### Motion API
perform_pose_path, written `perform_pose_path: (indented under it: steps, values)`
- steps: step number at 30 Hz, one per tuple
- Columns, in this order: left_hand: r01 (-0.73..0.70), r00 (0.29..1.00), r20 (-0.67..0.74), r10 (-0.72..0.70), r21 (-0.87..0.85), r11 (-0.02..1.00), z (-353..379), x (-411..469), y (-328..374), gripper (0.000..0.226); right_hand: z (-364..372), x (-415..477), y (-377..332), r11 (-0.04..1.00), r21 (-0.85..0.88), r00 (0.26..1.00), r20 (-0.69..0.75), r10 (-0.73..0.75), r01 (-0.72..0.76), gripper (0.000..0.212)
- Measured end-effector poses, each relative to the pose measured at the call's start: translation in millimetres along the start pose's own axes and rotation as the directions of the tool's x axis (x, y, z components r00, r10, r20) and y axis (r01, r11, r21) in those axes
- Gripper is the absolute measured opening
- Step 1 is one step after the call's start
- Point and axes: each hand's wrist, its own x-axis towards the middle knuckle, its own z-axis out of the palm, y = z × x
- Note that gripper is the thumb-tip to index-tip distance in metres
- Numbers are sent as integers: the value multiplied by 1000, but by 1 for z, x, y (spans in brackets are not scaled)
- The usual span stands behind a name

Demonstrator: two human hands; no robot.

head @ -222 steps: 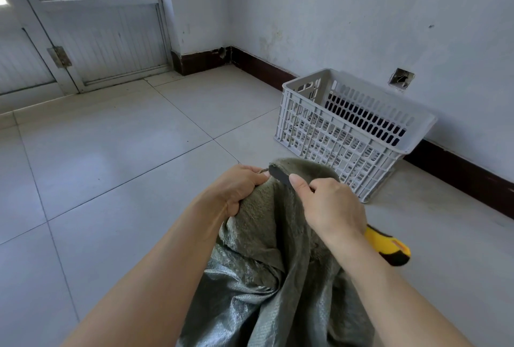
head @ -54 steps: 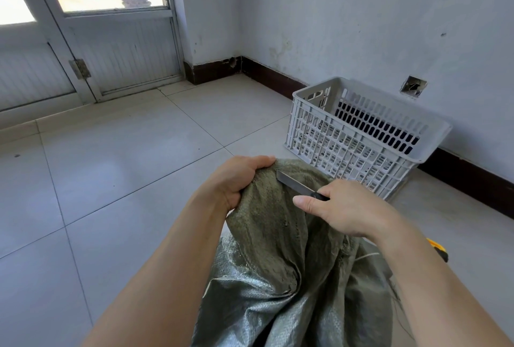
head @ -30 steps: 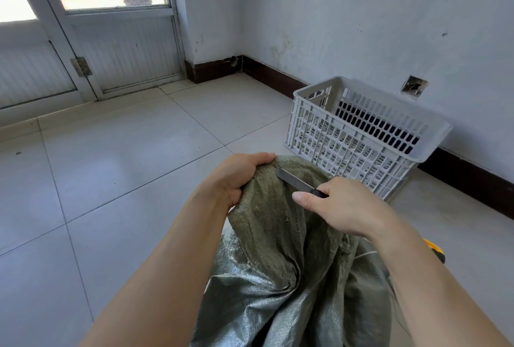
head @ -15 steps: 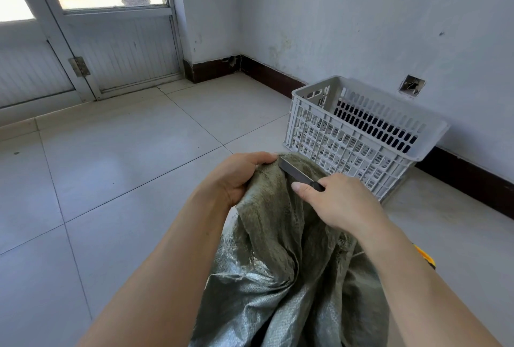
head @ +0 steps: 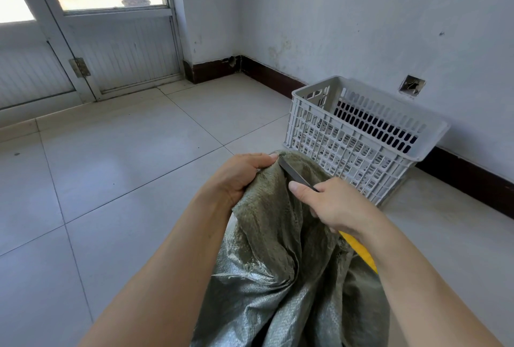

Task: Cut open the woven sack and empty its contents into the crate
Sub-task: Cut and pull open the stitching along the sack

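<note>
Bunching upward between 2 hands, near the white crate, woven sack: likely soft, limp and slippery, weight untold with contents hidden; left hand grips its gathered top, the best hold for tension, right hand clamps a yellow-handled knife, blade against that fold.

Since the first shot our right hand has backed off from the bunched top of the sack, so way more of the knife blade shows. Over the last couple seconds we've nudged the tip up, right against the fingertips of our left hand. Less yellow handle pokes out below our wrist.
</note>
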Motion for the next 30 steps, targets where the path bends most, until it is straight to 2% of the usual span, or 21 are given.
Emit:
perform_pose_path:
  steps: [2, 4, 8, 13, 17, 19, 21, 23, 24, 25, 27, 28, 29, 30]
  values:
    - [11, 1000, -5, -11, 11, 1000, 1, 0, -1, 24, 3, 0, 1, 989, 143, 997, 77, 21, -32, 62]
    - [42, 999, -8, -42, 14, 999, 1, -2, -1, 20, 7, 0, 1, 984, 174, 997, 73, 19, -32, 62]
    - [94, 995, -20, -95, -43, 995, 6, -5, -2, 27, 9, 0, 2, 974, -227, 972, -226, -68, 15, 58]
    - [48, 994, -95, -45, 30, 998, 5, 1, 0, 35, 11, -1, 2, 951, -304, 931, -327, -161, 58, 57]
    - [65, 994, -90, -61, 36, 997, 3, 0, 0, 27, 12, 0, 2, 954, -292, 931, -325, -168, 70, 58]
    - [81, 995, -66, -80, 13, 997, 5, -1, 0, 26, 12, 3, 3, 977, -193, 957, -256, -135, 86, 60]
    - [78, 995, -68, -76, 18, 997, 5, -1, -2, 25, 12, 3, 3, 996, 42, 990, -124, -69, 74, 62]
    - [70, 995, -69, -68, 35, 997, 6, -1, -2, 26, 11, 3, 0, 947, 322, 1000, 11, 4, -7, 60]
    - [67, 996, -64, -64, 46, 997, 6, -1, -2, 27, 11, 2, -1, 929, 370, 999, 37, 18, -30, 59]
    - [61, 996, -62, -58, 53, 997, 7, -2, -3, 27, 12, 2, -1, 946, 324, 1000, 6, 25, -25, 59]
    - [28, 997, -78, -23, 68, 997, 8, -2, -4, 25, 14, 0, 1, 999, -37, 984, -177, 2, -8, 61]
    - [9, 996, -91, -1, 80, 997, 8, -1, -4, 23, 15, 0, 2, 976, -216, 960, -275, -47, -14, 59]
    - [0, 996, -93, 8, 82, 997, 9, -1, -4, 22, 15, 0, 2, 955, -297, 934, -346, -89, -19, 58]
    - [-2, 996, -89, 9, 77, 997, 9, 0, -5, 23, 16, 0, 3, 958, -287, 930, -357, -84, -23, 59]
